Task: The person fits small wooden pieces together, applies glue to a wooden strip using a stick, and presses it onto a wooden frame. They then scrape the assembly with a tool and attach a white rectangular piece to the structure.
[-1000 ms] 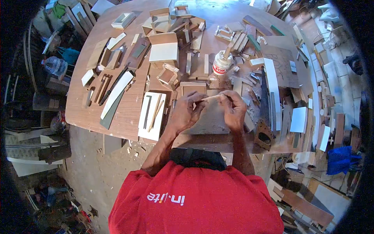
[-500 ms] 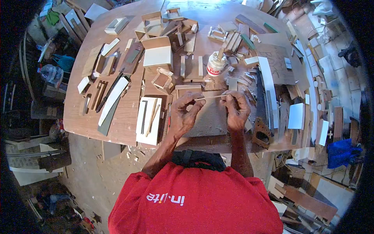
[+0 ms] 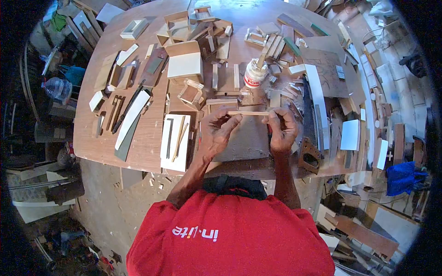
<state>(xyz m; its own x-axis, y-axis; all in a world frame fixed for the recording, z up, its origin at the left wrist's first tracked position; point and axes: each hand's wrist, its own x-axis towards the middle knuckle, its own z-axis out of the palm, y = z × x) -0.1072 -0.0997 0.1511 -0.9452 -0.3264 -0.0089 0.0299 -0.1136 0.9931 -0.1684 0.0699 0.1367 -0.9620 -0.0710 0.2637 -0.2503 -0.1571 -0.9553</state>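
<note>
A thin wooden strip (image 3: 249, 113) is held level between my two hands, above the near part of the table. My left hand (image 3: 219, 131) pinches its left end between thumb and fingers. At the right end, my right hand (image 3: 282, 129) closes on it with thumb and fingertips. Just beyond the strip lies a small wooden frame (image 3: 222, 103), partly hidden by my left hand. A white glue tub (image 3: 254, 74) with a red label stands farther back, with a wooden stick in it.
On the wooden table (image 3: 99, 142) lie a handsaw (image 3: 309, 154) at the right, a white board (image 3: 175, 142) with thin sticks at the left, and small wooden boxes (image 3: 185, 62) farther back. Offcuts surround the glue tub. A blue bag (image 3: 404, 178) is at the far right.
The strip has turned in my fingers, so a wider face of it shows. Both hands keep their hold and have barely moved. The view has shifted slightly.
</note>
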